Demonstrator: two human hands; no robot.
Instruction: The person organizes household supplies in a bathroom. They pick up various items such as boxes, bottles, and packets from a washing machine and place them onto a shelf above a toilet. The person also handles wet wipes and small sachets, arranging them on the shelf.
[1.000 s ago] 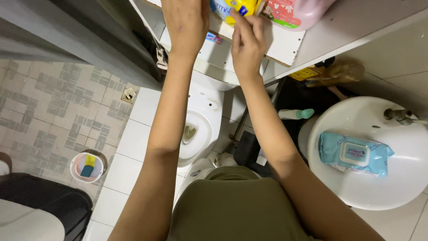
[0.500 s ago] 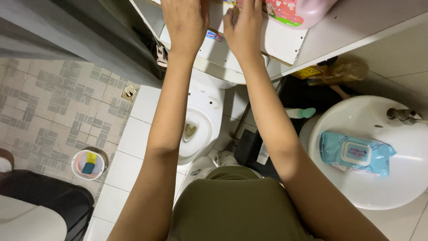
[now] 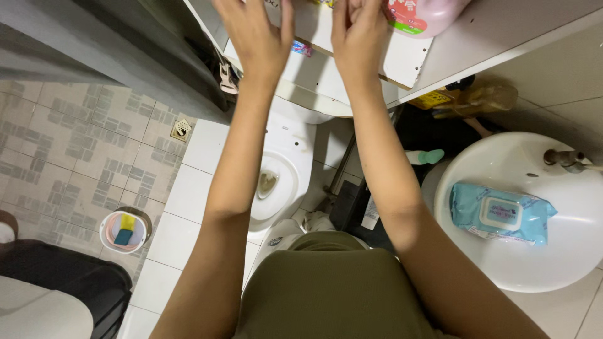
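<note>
White shelf (image 3: 402, 59): one pink bottle (image 3: 427, 16) on top, touching right hand (image 3: 359, 37), fingers straight, gripping nothing; left hand (image 3: 257, 34) spread open. White sink (image 3: 565, 263) holds one blue wipes pack (image 3: 499, 213)

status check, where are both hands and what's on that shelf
Left hand open, flat over white shelf. Right hand open, beside pink bottle, contact unclear. Nothing between the hands; wipes pack lies in sink.

Pink bottle (image 3: 427, 12) crowds shelf (image 3: 402, 59) (rightward).
</note>
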